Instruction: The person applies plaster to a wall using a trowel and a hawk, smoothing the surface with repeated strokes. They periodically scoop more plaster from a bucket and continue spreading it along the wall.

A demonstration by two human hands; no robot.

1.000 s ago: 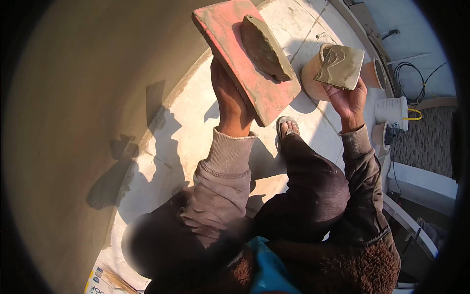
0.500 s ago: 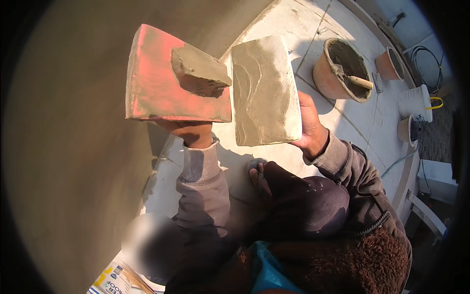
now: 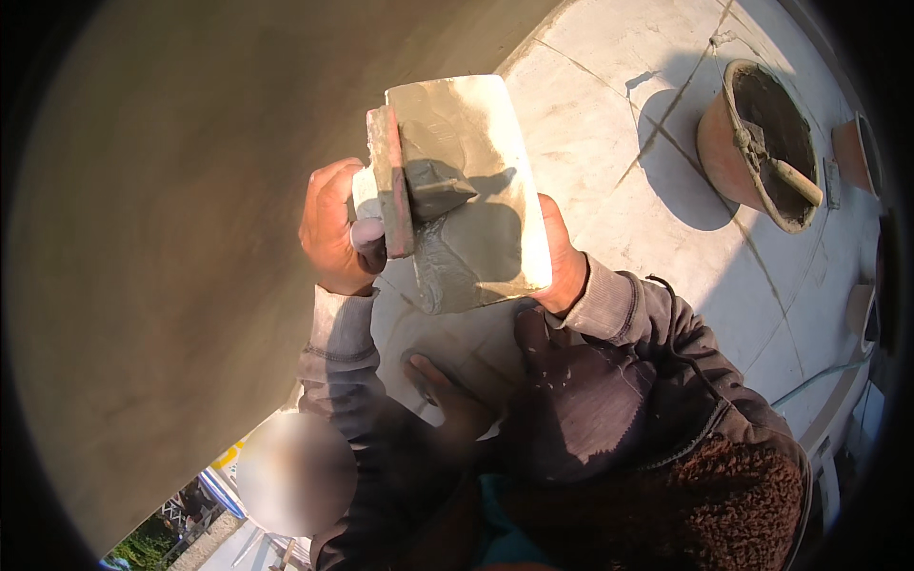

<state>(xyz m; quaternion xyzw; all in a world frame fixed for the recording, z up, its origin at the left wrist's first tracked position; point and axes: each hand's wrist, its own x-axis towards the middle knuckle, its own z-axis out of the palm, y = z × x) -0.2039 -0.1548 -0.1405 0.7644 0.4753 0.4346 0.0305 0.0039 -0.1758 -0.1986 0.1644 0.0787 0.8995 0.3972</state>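
Observation:
My left hand (image 3: 333, 224) grips the handle behind a red board (image 3: 387, 181), now turned on edge so its narrow side faces up. The board stands against the left part of a pale rectangular plate (image 3: 486, 243), which my right hand (image 3: 562, 252) holds from the right edge. The plate's face is smeared with wet grey mortar. A lump of mortar (image 3: 433, 190) lies on the plate beside the red board. The underside of the plate and most of my right fingers are hidden.
A smooth grey plastered wall (image 3: 171, 266) curves along the left. On the pale tiled floor (image 3: 609, 114), at right, stand a mortar-coated pot (image 3: 714, 147) with a wooden-handled tool (image 3: 795, 181) in it and other pots (image 3: 852, 152) beyond.
My left hand has tipped the red board from face-up to edge-up against the plate. My right hand and the plate have moved left, and the mortar lump now rests on the plate.

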